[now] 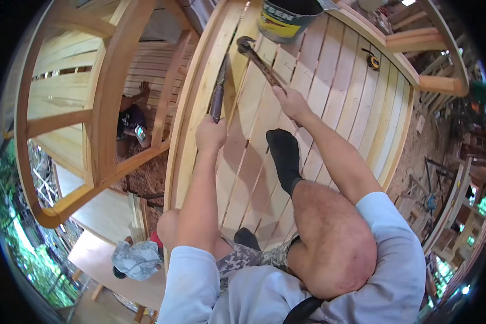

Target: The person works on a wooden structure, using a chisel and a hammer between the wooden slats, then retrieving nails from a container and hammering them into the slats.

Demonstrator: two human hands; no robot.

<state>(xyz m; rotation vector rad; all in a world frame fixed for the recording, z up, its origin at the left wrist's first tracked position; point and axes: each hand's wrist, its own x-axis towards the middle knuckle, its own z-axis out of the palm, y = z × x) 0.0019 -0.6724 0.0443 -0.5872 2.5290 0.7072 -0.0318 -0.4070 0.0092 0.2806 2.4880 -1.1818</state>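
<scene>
My left hand [210, 133] is wrapped round the dark handle of a chisel-like tool [217, 100]. Its narrow end points away from me, along the gap beside the wooden edge rail [191, 81]. In my right hand [294, 104] is a hammer [264, 70], gripped low on its worn wooden handle. The hammer's metal head is up and to the right of the tool's far end, apart from it. Under both hands lies a slatted wooden platform [254, 124] with narrow gaps between the boards. Whether the tool's tip touches the wood, I cannot tell.
A black bucket with a yellow label [279, 24] stands at the platform's far end. A tape measure [372, 61] lies to the right. Wooden frames [105, 97] rise on the left. One person [132, 121] is behind them; another [136, 260] is by a pale board [105, 264].
</scene>
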